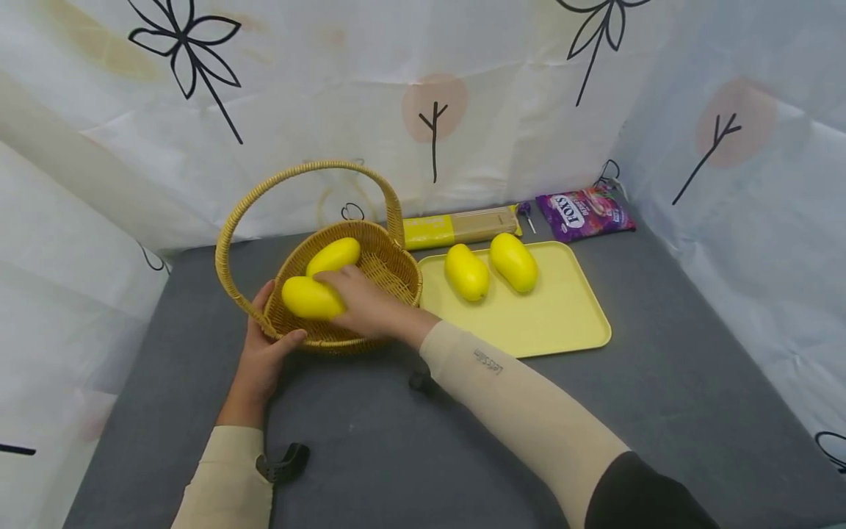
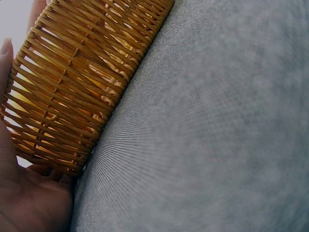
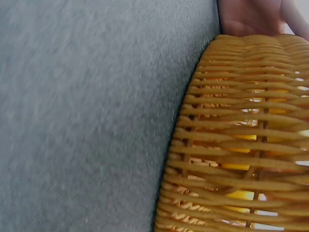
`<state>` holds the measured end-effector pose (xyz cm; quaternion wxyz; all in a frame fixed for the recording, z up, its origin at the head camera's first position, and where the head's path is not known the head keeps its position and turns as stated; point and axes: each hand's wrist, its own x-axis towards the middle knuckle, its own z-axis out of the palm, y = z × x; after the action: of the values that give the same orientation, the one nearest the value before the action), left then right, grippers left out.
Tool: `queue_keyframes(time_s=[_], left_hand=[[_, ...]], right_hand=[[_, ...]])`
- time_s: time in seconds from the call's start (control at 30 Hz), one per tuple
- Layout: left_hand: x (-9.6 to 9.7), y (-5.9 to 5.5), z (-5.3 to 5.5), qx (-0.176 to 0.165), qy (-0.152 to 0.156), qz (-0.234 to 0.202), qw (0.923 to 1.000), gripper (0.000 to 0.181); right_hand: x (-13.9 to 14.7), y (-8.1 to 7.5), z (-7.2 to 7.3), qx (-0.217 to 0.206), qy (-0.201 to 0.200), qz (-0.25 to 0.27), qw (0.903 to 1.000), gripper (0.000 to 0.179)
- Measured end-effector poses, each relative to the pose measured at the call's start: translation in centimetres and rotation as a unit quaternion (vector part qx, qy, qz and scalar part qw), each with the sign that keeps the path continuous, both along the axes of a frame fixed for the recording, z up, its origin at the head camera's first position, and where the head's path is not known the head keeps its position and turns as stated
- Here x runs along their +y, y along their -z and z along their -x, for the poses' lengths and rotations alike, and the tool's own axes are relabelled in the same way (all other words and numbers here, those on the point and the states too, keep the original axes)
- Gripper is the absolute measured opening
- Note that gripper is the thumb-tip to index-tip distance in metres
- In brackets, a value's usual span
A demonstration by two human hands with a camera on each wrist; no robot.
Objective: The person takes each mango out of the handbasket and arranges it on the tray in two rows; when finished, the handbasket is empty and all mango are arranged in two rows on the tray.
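A wicker basket (image 1: 324, 344) with a tall arched handle stands at the left of the table, two yellow mangoes inside it. My left hand (image 1: 261, 367) grips its left side, thumb by the front rim and fingers around the outside. Reaching in over the front rim, my right hand (image 1: 366, 303) holds the nearer mango (image 1: 311, 297) by its right end. The other mango (image 1: 333, 256) lies just behind, by the fingertips. In the left wrist view, part of the left hand (image 2: 36, 198) touches the basket's woven wall (image 2: 72, 87). The right wrist view shows the wall (image 3: 236, 145) too.
Right of the basket lies a yellow tray (image 1: 529, 323) bearing two more mangoes (image 1: 467, 272). Along the back are a yellow noodle-like packet (image 1: 463, 226), a purple lollipop (image 1: 525, 210) and a purple Fox's bag (image 1: 584, 213). Printed cloth walls (image 1: 502, 139) bound the grey table (image 1: 370, 455).
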<state>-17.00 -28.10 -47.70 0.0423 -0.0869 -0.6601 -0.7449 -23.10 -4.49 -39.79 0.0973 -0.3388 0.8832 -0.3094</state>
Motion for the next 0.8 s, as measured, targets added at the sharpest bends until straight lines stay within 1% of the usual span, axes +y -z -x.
queue_keyframes(time_s=[0.2,0.43,0.57,0.8], left_hand=[[0.0,-0.1,0.0,-0.006,-0.002,0.006,1.0000,0.090],[0.0,-0.1,0.0,-0.011,-0.005,0.006,0.9999,0.091],[0.1,-0.1,0.1,-0.014,-0.004,0.001,0.9999,0.091],[0.1,-0.2,0.0,-0.016,-0.002,-0.017,0.9997,0.091]], right_hand=[[1.0,-0.4,-0.4,0.009,0.016,0.063,0.9978,0.073],[2.6,-0.6,-1.0,0.023,0.026,0.125,0.9915,0.074],[4.2,-0.5,-1.8,0.022,0.028,0.148,0.9883,0.073],[6.8,-0.4,-3.8,0.017,0.031,0.169,0.9849,0.071]])
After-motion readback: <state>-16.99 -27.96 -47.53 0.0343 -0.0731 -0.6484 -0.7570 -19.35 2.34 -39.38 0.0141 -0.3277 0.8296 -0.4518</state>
